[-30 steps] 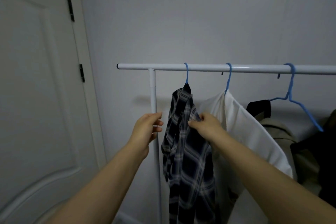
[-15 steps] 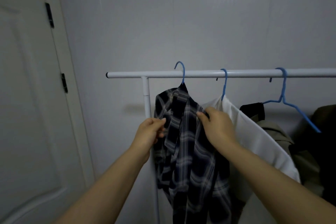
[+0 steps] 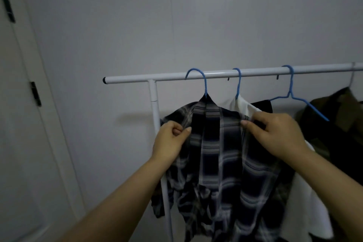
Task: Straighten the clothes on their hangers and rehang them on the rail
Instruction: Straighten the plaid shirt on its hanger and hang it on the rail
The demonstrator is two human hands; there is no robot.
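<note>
A dark plaid shirt (image 3: 220, 155) hangs from a blue hanger (image 3: 202, 82) at the left end of the white rail (image 3: 176, 77). My left hand (image 3: 170, 141) pinches the shirt's left shoulder. My right hand (image 3: 279, 135) pinches its right shoulder, so the shirt is spread wide between them. Behind it a white garment (image 3: 306, 212) hangs on a second blue hanger (image 3: 238, 82). A third blue hanger (image 3: 294, 96) hangs bare farther right.
The rail's white upright post (image 3: 157, 112) stands just left of the plaid shirt. Dark and olive clothes (image 3: 337, 124) hang at the far right. A white door (image 3: 21, 124) with black hinges fills the left side, and a plain wall lies behind the rail.
Both hands moved apart and pulled the plaid shirt's shoulders outward, so the bunched shirt now lies spread on its hanger. The view has shifted right and closer.
</note>
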